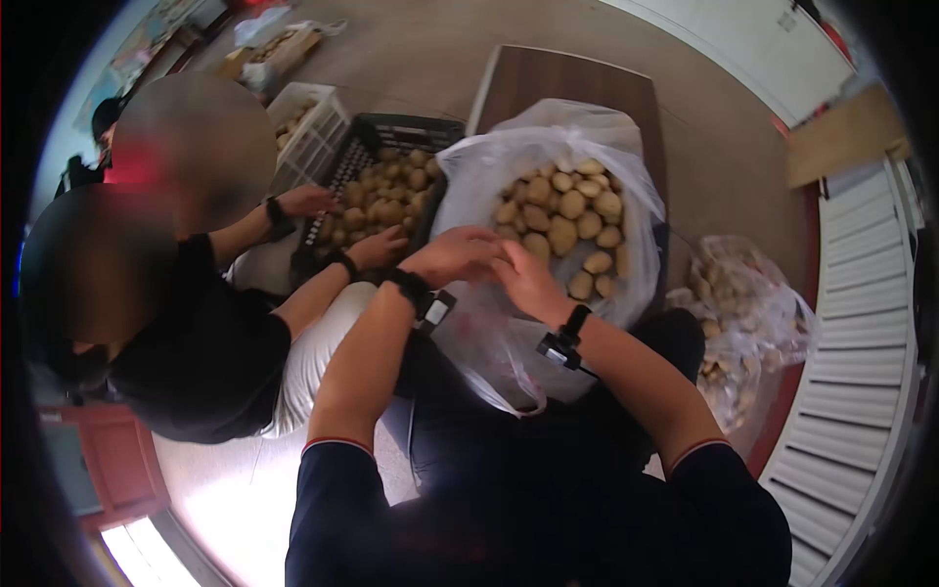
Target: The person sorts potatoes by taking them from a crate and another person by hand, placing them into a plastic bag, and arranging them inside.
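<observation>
My left hand (455, 254) and my right hand (530, 284) meet above the near left side of a clear plastic bag (587, 127). Their fingers are curled in and touch each other; whatever lies between them, if anything, is hidden. Inside the wide-open bag are many potatoes (562, 235), heaped mostly toward its far and right sides. The crumpled near side of the bag hangs down by my lap. Each wrist wears a black band with a small device.
On my left, a person (205, 333) reaches both hands into a black crate (406, 125) of potatoes. Behind it stands a white crate (328, 103). A brown-topped table (572, 83) lies beyond the bag. More bagged potatoes (734, 303) rest at right, near a white radiator (851, 372).
</observation>
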`<state>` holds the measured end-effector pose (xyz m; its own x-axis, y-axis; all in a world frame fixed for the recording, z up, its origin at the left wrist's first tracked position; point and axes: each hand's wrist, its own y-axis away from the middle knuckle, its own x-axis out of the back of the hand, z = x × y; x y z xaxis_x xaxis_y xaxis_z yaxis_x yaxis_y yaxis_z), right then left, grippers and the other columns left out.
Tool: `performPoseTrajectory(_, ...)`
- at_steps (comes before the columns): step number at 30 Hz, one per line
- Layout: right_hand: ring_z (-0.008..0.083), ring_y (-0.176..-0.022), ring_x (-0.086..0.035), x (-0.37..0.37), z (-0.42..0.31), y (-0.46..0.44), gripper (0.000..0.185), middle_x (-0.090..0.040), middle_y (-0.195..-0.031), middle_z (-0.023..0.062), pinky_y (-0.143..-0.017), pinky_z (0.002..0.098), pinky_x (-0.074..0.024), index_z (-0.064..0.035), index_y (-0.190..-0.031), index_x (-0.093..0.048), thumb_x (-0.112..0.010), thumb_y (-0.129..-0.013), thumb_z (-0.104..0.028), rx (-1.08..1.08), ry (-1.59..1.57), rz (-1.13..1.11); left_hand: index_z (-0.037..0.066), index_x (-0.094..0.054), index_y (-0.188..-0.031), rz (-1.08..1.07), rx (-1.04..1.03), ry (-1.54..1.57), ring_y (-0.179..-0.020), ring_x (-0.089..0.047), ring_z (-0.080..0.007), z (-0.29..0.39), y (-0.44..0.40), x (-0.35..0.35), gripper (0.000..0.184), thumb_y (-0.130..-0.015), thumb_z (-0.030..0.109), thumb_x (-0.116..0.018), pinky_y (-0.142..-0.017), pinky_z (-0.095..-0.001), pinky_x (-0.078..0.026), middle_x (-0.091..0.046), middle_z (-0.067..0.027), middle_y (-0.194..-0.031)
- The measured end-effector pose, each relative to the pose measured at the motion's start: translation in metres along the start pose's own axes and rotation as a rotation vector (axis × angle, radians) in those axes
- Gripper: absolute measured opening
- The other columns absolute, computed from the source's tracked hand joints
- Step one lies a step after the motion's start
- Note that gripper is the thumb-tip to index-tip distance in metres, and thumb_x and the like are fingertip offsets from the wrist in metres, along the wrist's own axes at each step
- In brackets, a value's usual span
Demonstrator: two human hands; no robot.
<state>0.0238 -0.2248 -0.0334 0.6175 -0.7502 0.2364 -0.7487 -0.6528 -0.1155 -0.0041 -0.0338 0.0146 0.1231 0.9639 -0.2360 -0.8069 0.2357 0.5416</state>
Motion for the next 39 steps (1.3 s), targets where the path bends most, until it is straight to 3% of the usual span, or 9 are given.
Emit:
performPoseTrajectory(9,0.0343,-0.093,-0.064,0.041,0.034,0.023,0.034,-0.066,-0.101,0.0178,-0.081,0.0399,-0.0499,-0.0005,-0.118,-0.056,-0.061,-0.090,-0.020,-0.241,0.250,0.090,0.003,-0.058,-0.110,0.159,-0.038,0.096,-0.065,-0.059,-0.0143,-0.005,-0.007,0.016,0.026,-0.094,0.022,-0.063,-0.055,-0.0267,-0.050,-0.065,-0.0073,-0.092)
performPoseTrajectory(13,0.0349,-0.105,-0.058,0.080,0.064,0.038,0.033,-0.058,-0.114,0.0162,-0.089,0.0450,-0.0476,-0.0057,-0.114,-0.060,-0.065,-0.085,-0.021,-0.146,0.778,0.321,0.006,-0.059,-0.104,0.221,-0.079,0.135,-0.067,-0.060,-0.0137,-0.008,-0.008,0.027,0.020,-0.094,0.024,-0.063,-0.058,-0.0281,-0.051,-0.065,-0.0066,-0.091)
performPoseTrajectory(14,0.0349,-0.105,-0.058,0.090,0.064,0.040,0.033,-0.058,-0.114,0.0162,-0.089,0.0450,-0.0476,-0.0057,-0.114,-0.060,-0.065,-0.085,-0.021,-0.139,0.771,0.320,0.006,-0.059,-0.104,0.230,-0.081,0.131,-0.067,-0.060,-0.0137,-0.009,-0.009,0.031,0.020,-0.094,0.024,-0.063,-0.058,-0.0281,-0.051,-0.065,-0.0066,-0.091)
performPoseTrajectory(16,0.0352,-0.105,-0.057,0.105,0.064,0.044,0.035,-0.058,-0.115,0.0138,-0.089,0.0455,-0.0482,-0.0079,-0.114,-0.060,-0.067,-0.083,-0.023,-0.293,0.954,0.320,0.006,-0.058,-0.106,0.309,-0.121,0.205,-0.069,-0.060,-0.0153,-0.013,-0.011,0.035,0.020,-0.094,0.022,-0.063,-0.060,-0.0296,-0.051,-0.064,-0.0070,-0.092)
performPoseTrajectory(19,0.0347,-0.105,-0.058,0.110,0.065,0.046,0.037,-0.058,-0.115,0.0128,-0.089,0.0449,-0.0485,-0.0094,-0.115,-0.060,-0.069,-0.082,-0.025,-0.371,1.014,0.275,0.007,-0.057,-0.107,0.427,-0.173,0.321,-0.072,-0.061,-0.0154,-0.017,-0.011,0.043,0.020,-0.095,0.022,-0.062,-0.064,-0.0293,-0.051,-0.064,-0.0063,-0.093)
performPoseTrajectory(23,0.0356,-0.103,-0.060,0.108,0.061,0.045,0.040,-0.054,-0.120,0.0135,-0.087,0.0458,-0.0500,-0.0101,-0.117,-0.059,-0.070,-0.083,-0.027,-0.456,0.917,0.221,0.004,-0.051,-0.117,0.570,-0.251,0.447,-0.076,-0.063,-0.0223,-0.028,-0.013,0.064,0.024,-0.095,0.013,-0.055,-0.070,-0.0358,-0.055,-0.061,-0.0087,-0.092)
performPoseTrajectory(29,0.0371,-0.107,-0.059,0.112,0.076,0.041,0.040,-0.052,-0.125,0.0148,-0.090,0.0449,-0.0500,-0.0095,-0.119,-0.058,-0.068,-0.083,-0.023,-0.473,0.855,0.207,0.000,-0.042,-0.132,0.676,-0.285,0.559,-0.080,-0.064,-0.0298,-0.038,-0.005,0.086,0.044,-0.090,0.001,-0.052,-0.077,-0.0408,-0.059,-0.057,-0.0150,-0.104)
performPoseTrajectory(31,0.0373,-0.107,-0.059,0.112,0.088,0.041,0.041,-0.052,-0.126,0.0154,-0.091,0.0448,-0.0499,-0.0088,-0.118,-0.059,-0.068,-0.081,-0.022,-0.401,0.855,0.220,0.000,-0.041,-0.137,0.803,-0.248,0.630,-0.086,-0.065,-0.0328,-0.044,-0.009,0.094,0.051,-0.086,0.000,-0.049,-0.078,-0.0431,-0.059,-0.059,-0.0149,-0.106)
performPoseTrajectory(39,0.0372,-0.105,-0.059,0.113,0.085,0.043,0.038,-0.052,-0.122,0.0156,-0.090,0.0445,-0.0493,-0.0091,-0.114,-0.060,-0.069,-0.079,-0.022,-0.408,0.795,0.230,-0.003,-0.042,-0.128,0.922,-0.178,0.559,-0.088,-0.063,-0.0347,-0.047,0.002,0.107,0.039,-0.090,0.002,-0.050,-0.078,-0.0406,-0.059,-0.054,-0.0153,-0.108)
